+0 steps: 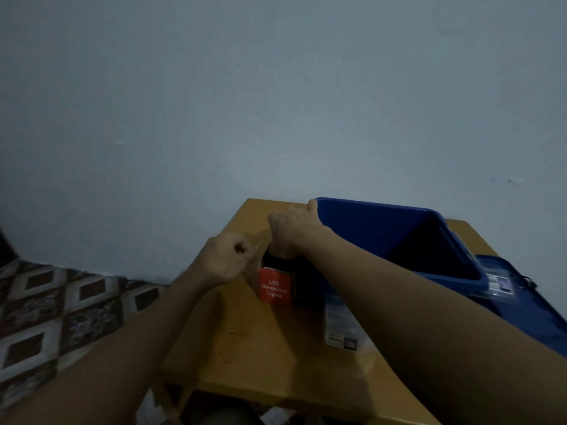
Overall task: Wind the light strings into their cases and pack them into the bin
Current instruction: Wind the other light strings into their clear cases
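Observation:
A small box with a red side reading "LED Decorative Lights" [274, 289] stands upright on the wooden table [245, 348]. My right hand [293, 233] reaches over its open top, fingers curled down into or onto the box. Just left of the box, my left hand [228, 257] is curled with fingers pinched together, apparently on a thin light wire that is hard to make out. The blue bin [383, 231] stands open directly behind and right of the box; its inside looks dark.
A blue lid or case [521, 299] with a label lies right of the bin. A clear packet with a label [342, 329] lies on the table under my right forearm. A blue-grey wall is behind. Patterned floor tiles show at the left.

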The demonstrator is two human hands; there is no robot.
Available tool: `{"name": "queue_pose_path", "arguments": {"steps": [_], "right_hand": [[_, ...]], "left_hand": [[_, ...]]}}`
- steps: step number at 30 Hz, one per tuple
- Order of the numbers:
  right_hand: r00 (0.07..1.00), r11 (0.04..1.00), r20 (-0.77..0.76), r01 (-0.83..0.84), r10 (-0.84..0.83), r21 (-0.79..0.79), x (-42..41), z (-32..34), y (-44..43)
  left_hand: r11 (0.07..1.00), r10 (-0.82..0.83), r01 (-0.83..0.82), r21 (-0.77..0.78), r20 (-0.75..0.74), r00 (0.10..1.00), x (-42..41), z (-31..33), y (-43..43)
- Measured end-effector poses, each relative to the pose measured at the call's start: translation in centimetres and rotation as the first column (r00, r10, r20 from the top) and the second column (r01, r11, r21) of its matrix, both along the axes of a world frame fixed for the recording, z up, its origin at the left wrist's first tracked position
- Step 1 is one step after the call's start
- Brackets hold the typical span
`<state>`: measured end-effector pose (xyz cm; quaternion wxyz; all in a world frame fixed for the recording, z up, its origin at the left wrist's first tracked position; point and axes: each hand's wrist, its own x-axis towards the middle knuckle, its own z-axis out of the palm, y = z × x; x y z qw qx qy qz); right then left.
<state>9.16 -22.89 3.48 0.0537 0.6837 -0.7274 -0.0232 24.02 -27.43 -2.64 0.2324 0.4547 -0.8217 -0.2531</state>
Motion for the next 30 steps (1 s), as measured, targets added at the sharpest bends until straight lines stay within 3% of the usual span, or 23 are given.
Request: {"name": "queue_pose_path", "arguments": {"steps": [9,14,21,30], "right_hand": [[0.994,0.930,0.046,-0.072,0.094,-0.360,1.2,2.0,3.2],[0.934,0.828,0.242,-0.088,0.261,-0.554,1.8,4.4,6.8],[0.843,0.805,0.437,0.008,0.314,-0.593,1.3,5.5,13.3],[0.655,0.801,0.668,0.157,0.353,-0.577,0.3,5.2,24.0]], "left_hand": [[0.983,0.064,-0.087,-0.161,-0.144,0.988,2.7,4.2,3.7],[0.969,0.005,-0.063,-0.240,-0.238,0.971,3.7,7.0,7.9],[0.985,-0.094,0.025,-0.173,-0.404,0.910,4.4,9.5,13.8],[0.976,-0.195,0.219,-0.009,-0.493,0.848,3.9,9.7,22.0]]}}
